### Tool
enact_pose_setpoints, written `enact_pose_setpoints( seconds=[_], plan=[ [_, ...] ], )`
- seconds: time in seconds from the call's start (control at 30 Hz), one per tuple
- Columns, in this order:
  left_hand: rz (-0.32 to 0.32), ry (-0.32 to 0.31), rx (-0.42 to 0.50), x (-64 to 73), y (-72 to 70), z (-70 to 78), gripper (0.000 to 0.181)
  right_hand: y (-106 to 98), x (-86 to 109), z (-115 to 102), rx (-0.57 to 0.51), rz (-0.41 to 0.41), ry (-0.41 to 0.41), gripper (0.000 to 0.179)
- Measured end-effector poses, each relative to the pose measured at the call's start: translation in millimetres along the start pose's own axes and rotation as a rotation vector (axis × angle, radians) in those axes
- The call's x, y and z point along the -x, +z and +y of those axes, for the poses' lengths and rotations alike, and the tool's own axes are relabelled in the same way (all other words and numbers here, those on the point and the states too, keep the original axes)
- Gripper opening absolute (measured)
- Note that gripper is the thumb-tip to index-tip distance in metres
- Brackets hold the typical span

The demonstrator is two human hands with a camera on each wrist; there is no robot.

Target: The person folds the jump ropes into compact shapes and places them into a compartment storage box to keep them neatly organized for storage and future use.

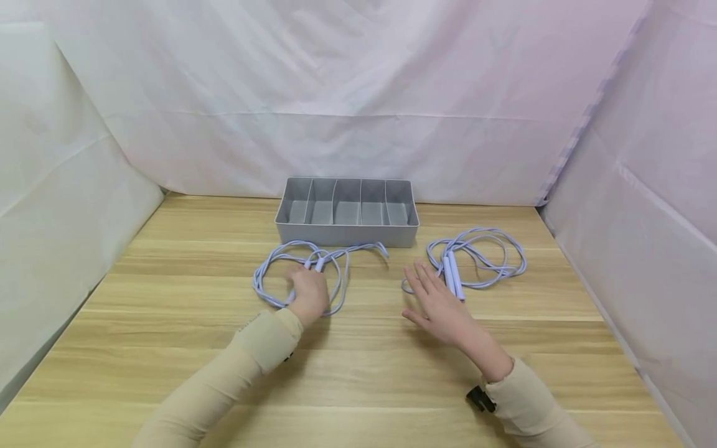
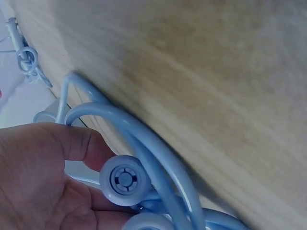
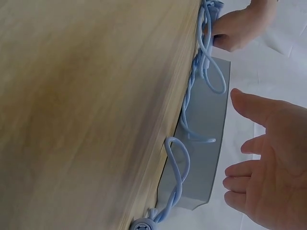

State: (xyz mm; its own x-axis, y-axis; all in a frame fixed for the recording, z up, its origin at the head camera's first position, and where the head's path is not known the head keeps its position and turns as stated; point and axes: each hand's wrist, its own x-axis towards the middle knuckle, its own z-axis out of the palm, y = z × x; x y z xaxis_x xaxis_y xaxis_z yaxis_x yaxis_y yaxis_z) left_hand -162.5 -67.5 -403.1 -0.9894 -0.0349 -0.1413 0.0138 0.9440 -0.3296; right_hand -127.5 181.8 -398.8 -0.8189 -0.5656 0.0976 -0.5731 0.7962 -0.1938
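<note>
On the left side of the table, my left hand holds a light blue jump rope by its handles. In the left wrist view, the thumb and fingers curl around one round-ended handle, and a second handle end shows just below it. The cord loops lie around that hand. My right hand has its fingers straight and holds nothing. Just beyond its fingertips lies another light blue jump rope, coiled, with its two handles side by side.
A grey organizer box with several compartments stands behind the ropes, against the white curtain. White cloth walls close in the wooden table at left and right. One loose cord end reaches to the box's front.
</note>
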Motion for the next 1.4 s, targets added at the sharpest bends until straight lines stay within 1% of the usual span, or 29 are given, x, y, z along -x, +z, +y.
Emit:
enact_pose_setpoints(
  seconds=[0.07,0.17,0.33,0.43,0.53,0.63,0.73,0.87,0.93,1.0,1.17,1.23,1.37,1.4],
  plan=[
    [0.014,-0.020,0.031,-1.6,0.5,1.0,0.022,0,-0.4,-1,-0.001,0.006,-0.007,0.076],
    [-0.003,-0.030,0.077,-5.4,-1.6,0.1,0.019,0,-1.0,-2,0.000,0.016,-0.015,0.076],
    [-0.054,-0.013,0.141,-9.9,-6.6,-4.2,0.016,1,-1.4,-3,0.000,0.015,-0.020,0.076],
    [-0.060,0.007,0.186,-10.0,-7.0,-7.2,0.015,2,-0.9,-3,-0.009,0.026,-0.023,0.077],
    [-0.060,0.021,0.233,-9.8,-6.8,-11.5,0.015,4,-0.2,-3,-0.016,0.058,-0.041,0.078],
    [-0.062,0.022,0.301,-8.9,-7.4,-18.2,0.015,8,0.3,-1,-0.011,0.080,-0.058,0.079],
    [-0.025,0.033,0.390,-7.1,-6.2,-26.9,0.014,8,0.2,-1,-0.010,0.083,-0.055,0.078],
    [0.027,0.065,0.493,-5.2,0.4,-39.7,0.006,5,-0.6,-3,-0.017,0.051,-0.032,0.077],
    [0.034,0.071,0.555,-4.8,3.0,-45.7,0.008,3,-1.3,-3,-0.012,0.028,-0.020,0.077],
    [0.038,0.076,0.598,-5.2,4.8,-50.5,0.012,3,-2.3,-2,-0.005,0.016,-0.015,0.078],
    [0.023,0.081,0.648,-6.1,5.6,-57.1,0.015,2,-4.3,-3,-0.005,0.013,-0.016,0.078],
    [0.014,0.078,0.679,-6.5,4.9,-60.5,0.011,2,-4.9,-4,-0.009,0.009,-0.016,0.077],
    [0.027,0.104,0.762,-7.7,1.0,-74.3,0.002,1,-6.5,-6,-0.014,0.006,-0.017,0.077],
    [0.022,0.114,0.788,-8.4,-0.3,-78.5,0.003,0,-7.1,-6,-0.014,0.008,-0.019,0.077]
  ],
)
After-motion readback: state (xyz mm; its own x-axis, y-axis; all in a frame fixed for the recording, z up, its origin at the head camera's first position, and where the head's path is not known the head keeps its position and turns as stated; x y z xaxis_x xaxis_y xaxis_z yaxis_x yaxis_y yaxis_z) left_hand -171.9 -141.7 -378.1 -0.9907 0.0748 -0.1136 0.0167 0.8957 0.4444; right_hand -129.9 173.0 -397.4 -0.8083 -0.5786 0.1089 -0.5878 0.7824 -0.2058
